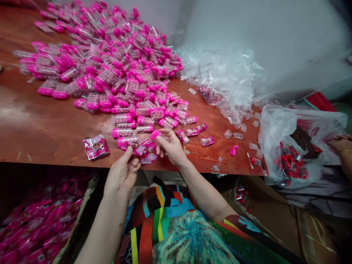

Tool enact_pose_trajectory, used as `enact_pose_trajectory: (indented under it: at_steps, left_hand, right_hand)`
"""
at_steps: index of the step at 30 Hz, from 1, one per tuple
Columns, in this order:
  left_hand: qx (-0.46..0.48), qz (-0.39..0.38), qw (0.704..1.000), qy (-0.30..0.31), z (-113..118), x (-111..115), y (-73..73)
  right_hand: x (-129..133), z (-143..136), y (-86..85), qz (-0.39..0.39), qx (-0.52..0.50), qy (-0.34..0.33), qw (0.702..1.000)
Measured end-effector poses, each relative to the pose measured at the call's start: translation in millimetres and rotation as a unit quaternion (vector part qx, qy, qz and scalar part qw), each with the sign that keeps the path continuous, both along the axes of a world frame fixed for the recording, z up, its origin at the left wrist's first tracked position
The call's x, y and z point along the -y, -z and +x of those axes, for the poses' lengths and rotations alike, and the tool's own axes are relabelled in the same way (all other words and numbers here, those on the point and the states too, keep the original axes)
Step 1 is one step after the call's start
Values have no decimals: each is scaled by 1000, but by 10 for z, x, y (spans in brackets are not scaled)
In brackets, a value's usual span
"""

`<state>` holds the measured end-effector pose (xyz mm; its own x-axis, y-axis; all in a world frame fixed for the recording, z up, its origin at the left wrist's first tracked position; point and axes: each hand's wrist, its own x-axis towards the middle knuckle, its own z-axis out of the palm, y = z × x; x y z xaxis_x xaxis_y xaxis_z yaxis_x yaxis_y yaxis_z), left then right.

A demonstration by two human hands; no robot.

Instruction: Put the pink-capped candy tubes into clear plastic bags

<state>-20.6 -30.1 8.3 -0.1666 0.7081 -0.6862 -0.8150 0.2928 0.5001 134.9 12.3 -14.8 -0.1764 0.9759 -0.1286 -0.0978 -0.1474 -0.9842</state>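
Observation:
My left hand (125,170) is closed near the table's front edge, thumb and fingers pinching the left end of a shiny pink printed packet (148,149). The packet stretches across to my right hand (171,148). Between the thumb and fingers of that hand is a small bottle with a bright pink cap (155,134); its body is mostly hidden. Just beyond my hands, pink-capped clear bottles (122,132) filled with small pale pink balls lie in rows. They run into a large heap of the same bottles (110,66). A filled pink packet (95,147) lies left of my left hand.
Small pink sachets (192,132) lie right of my right hand. Farther back is a pile of clear plastic pieces (225,77). A white plastic bag (272,121) with red-topped items stands at right, beside another person's hand (342,143). Below left, a box holds pink packets (41,220).

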Motion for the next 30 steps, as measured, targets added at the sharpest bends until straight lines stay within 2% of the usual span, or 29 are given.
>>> enact_pose_trajectory:
  at_steps: [2, 5, 8, 11, 14, 20, 23, 26, 30]
  left_hand:
    - [13, -12, 1000, -3, 46, -24, -33]
    - [23, -22, 1000, -1, 98, -35, -57]
    - [26, -18, 999, 12, 116, -19, -63]
    - [29, -10, 999, 19, 113, 0, -67]
    - [32, -5, 999, 19, 115, 4, -70]
    - [25, -17, 1000, -7, 169, -14, -68]
    - [14, -26, 999, -14, 206, -17, -56]
    - [6, -13, 1000, -10, 236, -12, -39]
    - [-1, 26, 999, 26, 278, 18, -26]
  right_hand:
    - [152, -14, -44, -109, -132, -33, 985]
    - [308, -44, -86, -190, -235, -43, 952]
    - [377, -24, -93, -206, -239, -43, 948]
    - [415, 41, -88, -199, -209, -81, 954]
    - [454, 76, -81, -160, -179, -92, 966]
    - [495, -27, 3, -37, -46, 7, 998]
    - [533, -66, 40, 31, 49, 37, 998]
    - [601, -70, 33, 80, 149, 34, 985]
    - [661, -68, 11, 90, 179, 12, 980]
